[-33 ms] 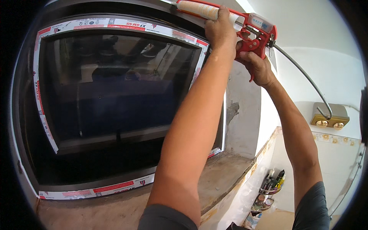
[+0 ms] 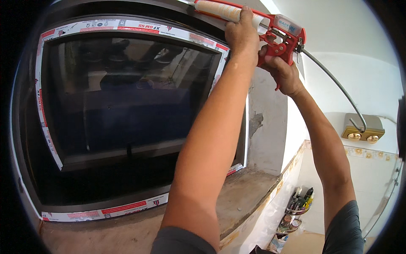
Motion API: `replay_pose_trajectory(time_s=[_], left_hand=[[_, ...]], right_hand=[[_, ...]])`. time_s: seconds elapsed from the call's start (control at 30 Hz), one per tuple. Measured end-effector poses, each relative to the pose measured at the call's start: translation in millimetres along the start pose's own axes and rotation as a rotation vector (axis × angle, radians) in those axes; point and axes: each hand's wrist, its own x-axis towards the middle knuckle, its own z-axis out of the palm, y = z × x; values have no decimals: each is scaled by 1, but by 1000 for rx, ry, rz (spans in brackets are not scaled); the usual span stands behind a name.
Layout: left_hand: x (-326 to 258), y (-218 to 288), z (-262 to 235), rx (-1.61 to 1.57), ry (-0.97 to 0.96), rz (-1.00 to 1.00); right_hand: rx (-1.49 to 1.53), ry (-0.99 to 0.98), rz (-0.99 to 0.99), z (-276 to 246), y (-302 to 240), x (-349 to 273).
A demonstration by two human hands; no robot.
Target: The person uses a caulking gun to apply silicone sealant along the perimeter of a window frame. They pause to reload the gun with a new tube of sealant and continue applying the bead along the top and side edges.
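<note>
A red caulking gun [image 2: 285, 40] is raised at the top of the view, its sealant cartridge [image 2: 218, 10] pointing left along the upper edge of a dark window frame [image 2: 191, 23]. My left hand [image 2: 242, 36] is closed round the cartridge from below, thumb on top. Farther right, my right hand [image 2: 284, 73] grips the gun's handle and trigger. From the gun's rear a bent metal rod [image 2: 334, 80] curves down to the right. The nozzle tip lies close to the frame's top edge; whether it touches cannot be made out.
The dark glass pane [image 2: 127, 101] is bordered by printed protective tape [image 2: 103, 25]. Below runs a rough sill [image 2: 249, 186]; the side wall has a chipped patch [image 2: 255, 123]. At right are a wall heater lamp [image 2: 359, 129] and a corner rack [image 2: 296, 211] of bottles.
Almost nothing differs. The view has shifted very slightly, and both hands keep their hold on the caulking gun in nearly the same place.
</note>
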Motion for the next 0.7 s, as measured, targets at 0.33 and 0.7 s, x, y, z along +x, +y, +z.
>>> replay_pose_trajectory(time_s=[0.33,0.7], left_hand=[[-21,7,-11,632,-26,77],[-14,-10,-22,614,-117,151]], right_hand=[[-24,160,-26,9,21,-3],[-107,210,-35,5,35,-8]])
